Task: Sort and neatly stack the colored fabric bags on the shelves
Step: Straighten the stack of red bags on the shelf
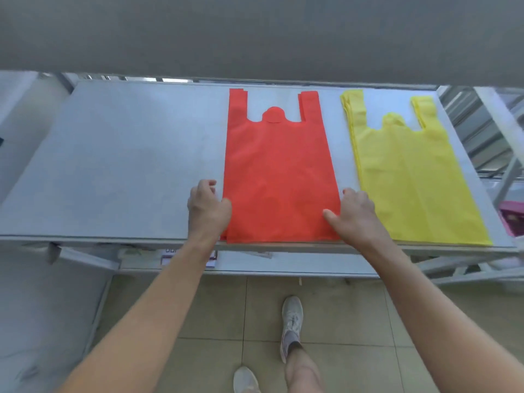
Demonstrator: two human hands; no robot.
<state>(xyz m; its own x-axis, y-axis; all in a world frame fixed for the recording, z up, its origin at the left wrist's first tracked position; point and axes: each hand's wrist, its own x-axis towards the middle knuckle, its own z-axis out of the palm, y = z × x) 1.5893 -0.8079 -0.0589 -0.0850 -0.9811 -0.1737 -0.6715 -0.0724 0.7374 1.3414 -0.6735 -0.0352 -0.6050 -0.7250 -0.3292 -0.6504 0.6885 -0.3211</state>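
A stack of red fabric bags [279,177] lies flat on the grey shelf [122,165], handles pointing away from me. To its right lies a stack of yellow fabric bags [411,177], laid the same way. My left hand [208,208] rests against the lower left edge of the red stack, its fingers loosely curled over the shelf and holding nothing. My right hand [355,214] sits at the red stack's lower right edge, thumb lying on the red fabric and fingers bent down in the gap between the two stacks.
An upper shelf [255,35] overhangs the back of the working shelf. A lower shelf level [297,265] shows under the front edge. A pink object [511,219] sits at the far right beyond the shelf frame. My feet stand on the tiled floor below.
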